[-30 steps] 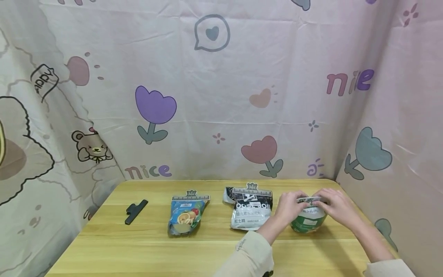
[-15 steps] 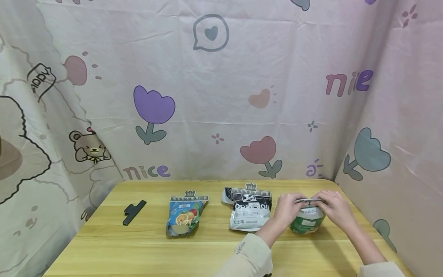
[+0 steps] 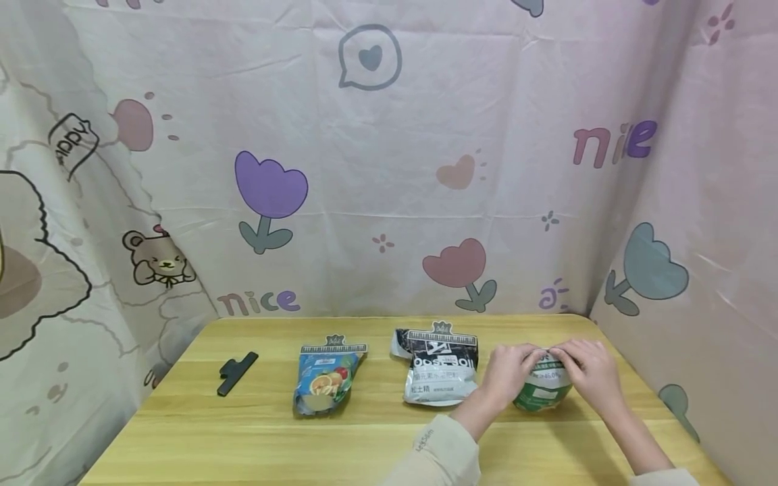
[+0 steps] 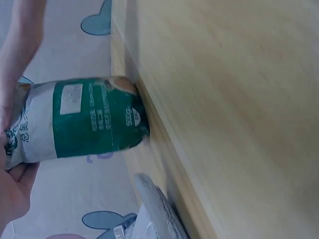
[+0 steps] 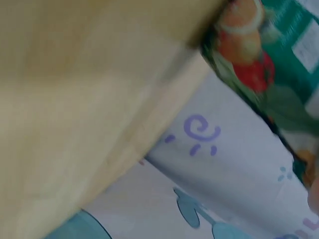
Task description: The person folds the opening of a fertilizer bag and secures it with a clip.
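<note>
At the right of the table in the head view stands a green-and-white printed bag (image 3: 543, 393). My left hand (image 3: 508, 371) pinches its top at the left corner, and my right hand (image 3: 591, 371) pinches it at the right. The thumbs lie on the near side; most other fingers are hidden behind the bag. In the left wrist view the bag (image 4: 99, 119) shows a green lower part with a white label and a pale band above. Its lower corner, with printed fruit, appears in the right wrist view, where only a sliver of hand shows.
A black-and-silver bag (image 3: 440, 378) with a piano-patterned clip (image 3: 442, 333) stands left of my hands. Farther left is a blue fruit-print bag (image 3: 322, 385) with a similar clip (image 3: 334, 345). A black clip (image 3: 237, 373) lies at the table's left. Printed cloth (image 3: 377, 135) hangs behind.
The bag's top edge showed as a flat line between my hands half a second ago; now its printed front rises between my fingers. My hands have come slightly closer together.
</note>
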The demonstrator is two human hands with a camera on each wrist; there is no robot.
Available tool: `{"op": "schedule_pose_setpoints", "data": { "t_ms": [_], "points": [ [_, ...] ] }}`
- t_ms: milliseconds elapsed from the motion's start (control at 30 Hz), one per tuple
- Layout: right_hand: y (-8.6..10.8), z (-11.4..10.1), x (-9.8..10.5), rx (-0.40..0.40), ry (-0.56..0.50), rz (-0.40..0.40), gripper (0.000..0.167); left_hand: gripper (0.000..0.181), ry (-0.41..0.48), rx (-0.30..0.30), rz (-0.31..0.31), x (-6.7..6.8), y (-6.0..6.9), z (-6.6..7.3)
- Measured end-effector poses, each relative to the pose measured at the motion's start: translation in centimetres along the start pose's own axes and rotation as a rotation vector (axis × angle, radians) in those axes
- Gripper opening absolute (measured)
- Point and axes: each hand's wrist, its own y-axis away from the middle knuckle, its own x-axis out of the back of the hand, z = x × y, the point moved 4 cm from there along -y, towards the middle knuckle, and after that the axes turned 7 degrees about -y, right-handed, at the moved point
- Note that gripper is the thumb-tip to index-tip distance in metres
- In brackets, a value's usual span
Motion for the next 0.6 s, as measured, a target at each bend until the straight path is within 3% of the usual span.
{"op": "schedule_pose_setpoints", "data": {
  "t_ms": [100,167,267,400,433,600],
  "points": [
    [0.3,-0.2,0.0,0.031,0.037,0.082,0.005,0.025,-0.017,0.004,0.017,-0.1,0.0,0.3],
    [0.4,-0.3,-0.1,0.03,0.039,0.089,0.01,0.026,-0.015,0.012,0.019,-0.2,0.1,0.3],
    [0.5,-0.2,0.1,0.033,0.011,0.039,0.023,0.027,-0.003,0.011,0.0,-0.2,0.1,0.0],
    [0.4,0.5,0.9,0.027,-0.061,-0.051,0.014,0.028,0.068,0.0,-0.078,0.1,0.0,-0.4],
    [0.4,0.7,1.2,0.012,-0.079,-0.064,0.008,0.029,0.091,0.003,-0.1,0.2,0.0,-0.5],
    [0.8,1.3,2.0,-0.093,-0.073,-0.065,0.02,0.028,0.154,0.048,-0.159,0.3,0.1,-0.5]
  ]
}}
